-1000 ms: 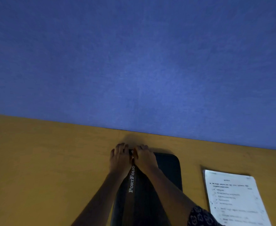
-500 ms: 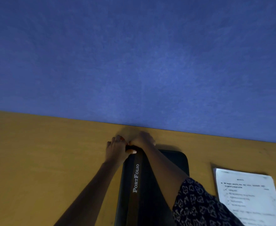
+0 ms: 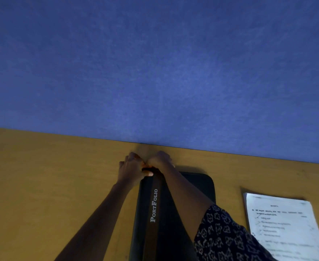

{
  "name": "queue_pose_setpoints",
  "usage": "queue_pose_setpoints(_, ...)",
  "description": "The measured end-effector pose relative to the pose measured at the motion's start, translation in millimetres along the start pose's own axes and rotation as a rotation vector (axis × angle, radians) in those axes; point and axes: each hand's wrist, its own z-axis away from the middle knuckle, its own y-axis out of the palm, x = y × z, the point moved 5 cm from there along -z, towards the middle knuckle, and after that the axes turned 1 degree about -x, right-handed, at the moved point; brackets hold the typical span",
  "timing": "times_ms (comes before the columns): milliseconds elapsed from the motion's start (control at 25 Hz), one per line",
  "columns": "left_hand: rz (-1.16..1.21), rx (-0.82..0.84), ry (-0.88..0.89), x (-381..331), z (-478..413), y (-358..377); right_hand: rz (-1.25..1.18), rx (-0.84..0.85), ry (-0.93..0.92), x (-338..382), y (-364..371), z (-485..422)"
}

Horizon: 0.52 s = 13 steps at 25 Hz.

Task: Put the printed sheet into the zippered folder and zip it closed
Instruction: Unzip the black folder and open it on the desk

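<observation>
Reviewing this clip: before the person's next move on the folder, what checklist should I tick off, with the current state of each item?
1. Zippered folder flat on the table: ok.
2. Printed sheet inside the folder: not ok; it lies on the table to the folder's right.
3. Left hand holds the folder's far corner, thumb on top: ok.
4. Right hand pinches the zip pull: cannot tell; the curled hand hides it.
5. Zip open enough for the sheet: cannot tell.

Folder (image 3: pixel 192 187) lies on tabletop (image 3: pixel 42 176); printed sheet (image 3: pixel 282 223) to its right, apart; wall (image 3: pixel 154 72) behind.
</observation>
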Motion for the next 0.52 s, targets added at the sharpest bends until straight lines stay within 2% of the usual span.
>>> queue_pose_setpoints(280, -0.023, 0.026, 0.002, 3.4, -1.2, 0.4, 0.004, -0.145, 0.114, -61.6, -45.5, -6.0)
queue_pose_setpoints(520, -0.067, 0.042, 0.012, 1.7, -0.4, -0.8, -0.11, -0.279, 0.21, -149.8, -99.8, 3.7)
